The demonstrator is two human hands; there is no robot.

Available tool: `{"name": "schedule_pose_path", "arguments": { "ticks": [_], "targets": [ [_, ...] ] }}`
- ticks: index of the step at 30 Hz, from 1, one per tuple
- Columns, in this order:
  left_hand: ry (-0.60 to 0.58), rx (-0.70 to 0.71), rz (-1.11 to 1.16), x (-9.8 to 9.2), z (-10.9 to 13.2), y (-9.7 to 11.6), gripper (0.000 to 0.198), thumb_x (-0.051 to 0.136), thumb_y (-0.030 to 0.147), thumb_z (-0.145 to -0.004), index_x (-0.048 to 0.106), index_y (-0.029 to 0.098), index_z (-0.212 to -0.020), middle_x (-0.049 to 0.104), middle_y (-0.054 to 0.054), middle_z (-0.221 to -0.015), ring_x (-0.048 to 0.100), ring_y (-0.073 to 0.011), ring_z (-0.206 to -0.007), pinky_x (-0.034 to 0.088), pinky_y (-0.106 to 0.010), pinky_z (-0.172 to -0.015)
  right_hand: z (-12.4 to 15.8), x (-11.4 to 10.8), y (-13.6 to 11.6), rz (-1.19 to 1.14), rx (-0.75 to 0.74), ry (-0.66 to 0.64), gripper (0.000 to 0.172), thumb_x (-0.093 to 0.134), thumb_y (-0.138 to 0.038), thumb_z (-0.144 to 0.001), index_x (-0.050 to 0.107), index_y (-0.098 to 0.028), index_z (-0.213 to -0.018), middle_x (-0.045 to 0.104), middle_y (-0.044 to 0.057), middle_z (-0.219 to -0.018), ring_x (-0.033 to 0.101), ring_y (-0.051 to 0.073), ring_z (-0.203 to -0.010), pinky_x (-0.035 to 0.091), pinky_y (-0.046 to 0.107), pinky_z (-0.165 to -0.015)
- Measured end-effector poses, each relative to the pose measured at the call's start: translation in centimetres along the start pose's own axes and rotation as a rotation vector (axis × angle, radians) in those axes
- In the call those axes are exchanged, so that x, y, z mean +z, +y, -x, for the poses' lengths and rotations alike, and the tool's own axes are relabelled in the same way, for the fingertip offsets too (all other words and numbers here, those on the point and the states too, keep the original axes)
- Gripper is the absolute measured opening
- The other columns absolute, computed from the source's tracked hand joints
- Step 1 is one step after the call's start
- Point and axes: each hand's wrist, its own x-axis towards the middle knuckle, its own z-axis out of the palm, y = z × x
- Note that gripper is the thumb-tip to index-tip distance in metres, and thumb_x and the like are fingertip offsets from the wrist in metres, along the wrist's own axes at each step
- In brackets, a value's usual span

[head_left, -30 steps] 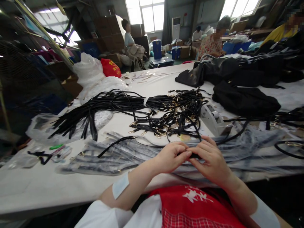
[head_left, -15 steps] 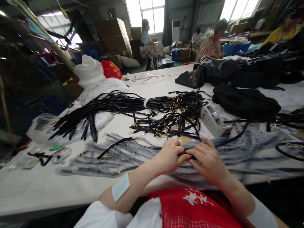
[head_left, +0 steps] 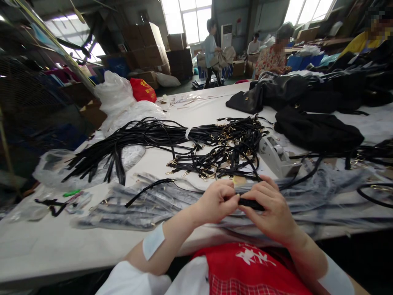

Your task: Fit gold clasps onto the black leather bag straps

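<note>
A black strap (head_left: 252,204) is pinched between my two hands at the near side of the table. My right hand (head_left: 270,207) has its fingers and thumb closed around a thick, dark section of it. Close against that section, my left hand (head_left: 217,201) is closed with thumb and finger together at the strap's end; the exact grip is partly hidden. Under both hands lie straps in clear plastic sleeves (head_left: 135,209). Just beyond them is a pile of black straps with gold clasps (head_left: 211,162), and a short black strap (head_left: 149,190) trails off to the left.
A grey tape dispenser (head_left: 276,155) stands beyond my right hand. Long black straps (head_left: 138,135) lie bundled at the left. Black bags (head_left: 319,129) cover the right side. Clear plastic (head_left: 113,92) and a red bag (head_left: 143,90) sit far left. Several people are in the background.
The strap in my hands has turned, so a wider dark part now shows between the fingers. In the background, a person carrying fabric has walked to the right.
</note>
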Motion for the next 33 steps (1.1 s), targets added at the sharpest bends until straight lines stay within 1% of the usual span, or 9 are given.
{"name": "schedule_pose_path", "arguments": {
  "ticks": [6,11,14,17,19,22,27,30,33],
  "targets": [
    [0.166,-0.312,0.438,-4.4,0.6,-0.6,0.043,0.058,0.029,-0.084,0.029,0.019,-0.055,0.026,0.006,-0.059,0.024,-0.0097,-0.057,0.022,-0.026,-0.056,0.3,-1.6,1.7,-0.091,0.082,0.024,0.01,0.073,-0.025,-0.082,0.065,-0.023,-0.087,0.062,-0.001,-0.076,0.059,0.017,-0.073,0.032,0.047,-0.108],
    [0.268,-0.272,0.554,-5.8,1.0,-0.9,0.038,0.054,0.039,-0.092,0.045,0.017,-0.063,0.037,0.004,-0.063,0.034,-0.0106,-0.061,0.03,-0.024,-0.06,0.8,-1.4,2.6,-0.298,0.2,0.02,0.009,0.073,-0.025,-0.082,0.066,-0.024,-0.088,0.06,0.0,-0.081,0.058,0.018,-0.079,0.038,0.042,-0.104],
    [0.146,-0.138,0.468,-4.8,1.0,-0.9,0.031,0.057,0.046,-0.091,0.061,0.016,-0.084,0.058,-0.005,-0.088,0.053,-0.0165,-0.084,0.042,-0.028,-0.081,1.1,-0.7,2.7,-0.545,0.352,0.048,0.011,0.072,-0.028,-0.084,0.066,-0.025,-0.092,0.063,0.003,-0.092,0.061,0.019,-0.088,0.05,0.032,-0.084],
    [-0.102,-0.073,0.219,-2.6,1.2,-1.6,0.045,0.078,0.042,-0.074,0.064,0.018,-0.108,0.062,-0.012,-0.119,0.055,-0.0252,-0.11,0.042,-0.036,-0.098,1.5,-0.2,2.5,-0.76,0.555,0.035,0.012,0.065,-0.032,-0.09,0.063,-0.025,-0.099,0.066,0.001,-0.082,0.064,0.015,-0.069,0.053,0.025,-0.065],
    [-0.271,-0.108,0.1,-1.2,1.7,-2.4,0.043,0.078,0.035,-0.073,0.065,0.018,-0.111,0.067,-0.01,-0.113,0.06,-0.0234,-0.102,0.046,-0.033,-0.092,1.9,-0.3,2.6,-0.837,0.639,0.023,0.015,0.062,-0.034,-0.093,0.059,-0.025,-0.104,0.067,0.0,-0.077,0.062,0.013,-0.061,0.052,0.023,-0.06],
    [-0.486,-0.274,0.05,-0.7,2.5,-3.3,0.022,0.058,0.032,-0.09,0.068,0.016,-0.101,0.072,-0.005,-0.087,0.064,-0.0158,-0.075,0.049,-0.024,-0.07,2.0,-1.5,3.2,-0.812,0.666,-0.033,0.025,0.064,-0.034,-0.091,0.057,-0.023,-0.112,0.07,0.003,-0.083,0.064,0.013,-0.065,0.053,0.023,-0.063],
    [-0.439,-0.35,-0.273,-2.3,2.6,-2.7,0.033,0.04,0.035,-0.1,0.065,0.015,-0.107,0.073,-0.008,-0.09,0.065,-0.018,-0.075,0.047,-0.025,-0.065,0.8,-3.1,3.4,-0.693,0.648,-0.44,0.042,0.065,-0.039,-0.089,0.054,-0.019,-0.123,0.07,0.008,-0.096,0.066,0.02,-0.081,0.055,0.027,-0.066],
    [-0.482,-0.294,-0.448,-1.9,2.0,-1.3,0.032,0.038,0.031,-0.099,0.066,0.015,-0.099,0.073,-0.012,-0.092,0.067,-0.0226,-0.079,0.047,-0.028,-0.067,-0.1,-2.0,2.3,-0.651,0.642,-0.609,0.041,0.06,-0.042,-0.092,0.054,-0.02,-0.127,0.069,0.005,-0.093,0.065,0.016,-0.069,0.053,0.026,-0.064],
    [-0.483,-0.215,-0.437,-1.5,1.7,-0.4,0.026,0.044,0.026,-0.096,0.067,0.016,-0.103,0.073,-0.011,-0.096,0.067,-0.023,-0.084,0.047,-0.028,-0.069,-0.3,-0.6,1.5,-0.669,0.658,-0.713,0.041,0.045,-0.046,-0.099,0.055,-0.022,-0.13,0.065,0.001,-0.08,0.054,0.011,-0.051,0.044,0.022,-0.049]
  ]
}}
